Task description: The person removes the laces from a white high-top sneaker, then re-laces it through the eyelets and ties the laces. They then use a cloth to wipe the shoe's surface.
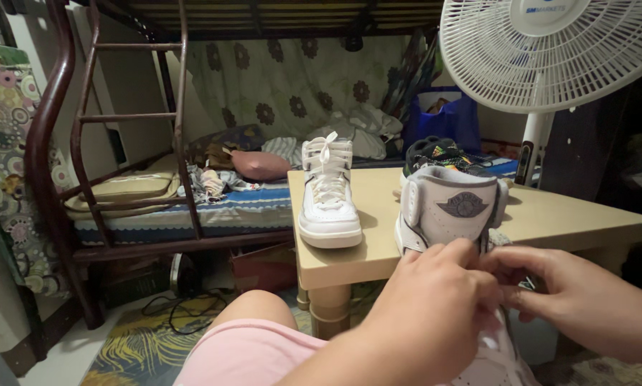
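- So both hands are bunched up on the near white high-top sneaker (446, 207), which sits at the front edge of the tan table (585, 218) with its heel collar and grey emblem turned toward the camera.
- Left hand (425, 314) is the closer, bigger one in view. It's curled over the lower front of that shoe, fingers folded in like a pinch, but I can't tell what exactly sits between them since the knuckles hide it.
- Right hand (575, 289) comes in from the side, fingertips meeting the left hand's right below the shoe's collar. Looks pinched too, on something thin, though the thing itself is hidden.
- The key relation: the shoe stands upright just past the fingertips, touching them, with its long axis running away from the person across the table. Both hands are about equally near, left a touch more on top of it.
- The second white sneaker (329, 193) stands upright further left on the same table, laces facing the camera, well apart from both hands.
- Behind the near shoe there's a dark patterned bundle (439, 154), can't make out what it is.
- A blue bag (446, 118) sits back by the bunk bed (192, 207), something poking out the top, too small to name.
- White standing fan (550, 50) on the right, pink shorts (246, 354) at the bottom.
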